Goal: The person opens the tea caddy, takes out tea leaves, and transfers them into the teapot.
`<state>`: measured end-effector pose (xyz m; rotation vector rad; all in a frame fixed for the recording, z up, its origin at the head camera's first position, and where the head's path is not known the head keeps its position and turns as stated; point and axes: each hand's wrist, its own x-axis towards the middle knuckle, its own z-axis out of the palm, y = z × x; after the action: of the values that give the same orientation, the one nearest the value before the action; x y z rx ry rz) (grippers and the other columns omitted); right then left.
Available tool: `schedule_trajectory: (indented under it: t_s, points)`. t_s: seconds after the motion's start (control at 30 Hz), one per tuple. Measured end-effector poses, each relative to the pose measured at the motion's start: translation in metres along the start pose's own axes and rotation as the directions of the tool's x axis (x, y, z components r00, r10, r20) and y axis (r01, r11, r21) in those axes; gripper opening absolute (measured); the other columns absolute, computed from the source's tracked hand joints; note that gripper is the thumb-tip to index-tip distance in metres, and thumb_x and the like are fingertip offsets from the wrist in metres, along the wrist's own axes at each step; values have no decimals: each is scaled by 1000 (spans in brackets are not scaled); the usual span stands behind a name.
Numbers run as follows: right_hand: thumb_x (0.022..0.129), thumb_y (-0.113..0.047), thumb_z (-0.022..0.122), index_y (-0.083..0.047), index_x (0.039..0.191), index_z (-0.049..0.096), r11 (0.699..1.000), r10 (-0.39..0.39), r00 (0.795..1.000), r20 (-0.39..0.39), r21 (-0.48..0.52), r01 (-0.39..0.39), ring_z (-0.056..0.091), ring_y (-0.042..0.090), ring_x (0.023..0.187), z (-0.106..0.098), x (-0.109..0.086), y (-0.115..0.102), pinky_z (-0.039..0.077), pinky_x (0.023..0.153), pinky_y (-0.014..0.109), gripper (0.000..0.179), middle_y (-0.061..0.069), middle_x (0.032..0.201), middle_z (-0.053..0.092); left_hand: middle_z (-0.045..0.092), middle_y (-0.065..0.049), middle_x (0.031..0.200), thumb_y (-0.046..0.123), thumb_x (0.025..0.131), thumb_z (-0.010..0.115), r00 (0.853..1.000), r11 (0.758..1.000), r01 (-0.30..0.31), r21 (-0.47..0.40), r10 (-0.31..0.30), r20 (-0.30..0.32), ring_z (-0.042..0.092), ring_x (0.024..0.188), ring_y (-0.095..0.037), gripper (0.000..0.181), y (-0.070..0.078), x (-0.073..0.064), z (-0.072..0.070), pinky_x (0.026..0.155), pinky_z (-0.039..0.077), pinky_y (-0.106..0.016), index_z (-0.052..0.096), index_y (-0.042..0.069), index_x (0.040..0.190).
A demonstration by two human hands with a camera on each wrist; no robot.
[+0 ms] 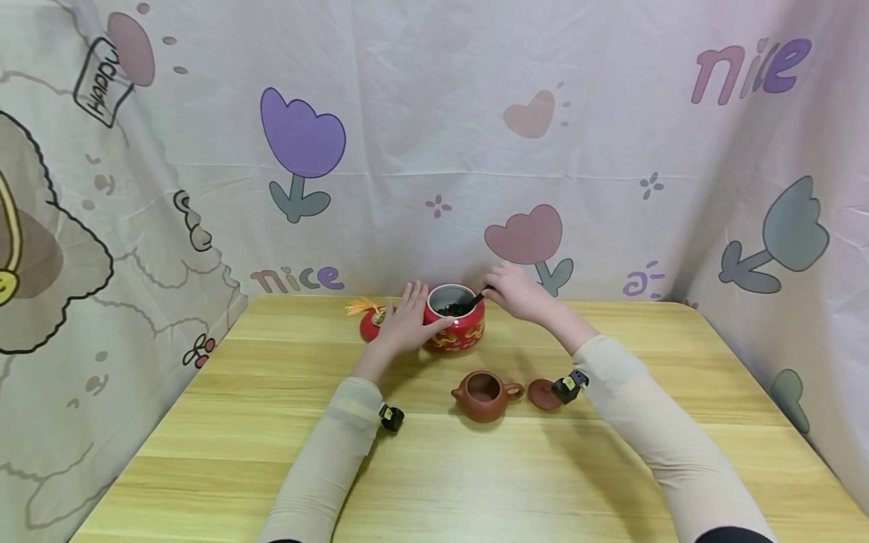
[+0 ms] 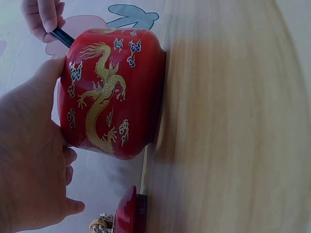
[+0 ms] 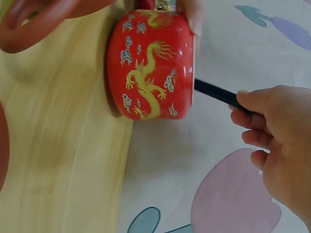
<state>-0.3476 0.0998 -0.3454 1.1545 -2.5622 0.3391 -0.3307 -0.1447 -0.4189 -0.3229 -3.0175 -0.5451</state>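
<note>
A red tea jar (image 1: pixel 456 335) with gold dragons stands upright near the table's back edge, its mouth uncovered and dark tea leaves (image 1: pixel 448 310) inside. My left hand (image 1: pixel 405 323) rests against the jar's left side, fingers straight and thumb laid along the near rim. From the right, my right hand (image 3: pixel 286 131) pinches the handle of a black tea scoop (image 3: pixel 216 92), which slants down into the jar. The scoop's far end cannot be made out clearly among the leaves. Partly behind my left hand lies the red jar lid (image 2: pixel 127 213) with its yellow tassel (image 1: pixel 362 306).
In front of the jar a brown clay teapot (image 1: pixel 481 407) stands uncovered, spout to the left and handle to the right. Its lid (image 1: pixel 543 394) lies on the wooden table (image 1: pixel 271 452), partly hidden by the right wrist camera (image 1: pixel 569 387). A patterned cloth (image 1: pixel 421 136) hangs behind.
</note>
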Motion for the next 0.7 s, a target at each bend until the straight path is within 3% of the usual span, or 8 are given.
schedule_trajectory:
  t_s: [0.17,0.33,0.47,0.7]
  points:
    - [95,-9,60,-1,93,68,979,58,998,11,194,-59,52,25,81,2,-4,12,42,76,39,12,11,85,64,4,-9,166,84,84,32,1000,1000,0,1,0,-2,0,154,-27,107,0,0,0,121,8,-62,8,10,158]
    - [97,-11,58,-2,91,68,917,184,981,61,350,-194,47,18,72,6,-12,20,37,70,32,15,7,78,57,5,-9,166,84,83,33,1000,1000,-2,-6,2,-4,0,154,-28,107,1,-1,0,120,9,-62,8,11,158]
    - [98,-15,58,-1,99,69,872,281,957,68,399,-284,47,18,73,9,-20,23,39,68,31,18,9,82,61,4,-9,166,84,83,33,1000,1000,-2,-15,2,1,0,154,-27,108,0,-1,0,120,8,-62,8,11,158]
    - [100,-22,55,-5,112,69,834,389,920,43,407,-372,56,22,83,12,-31,28,45,75,36,26,13,102,68,4,-8,166,85,82,33,1000,1000,0,-22,0,-5,-1,154,-27,108,-1,-1,1,121,8,-61,9,11,158]
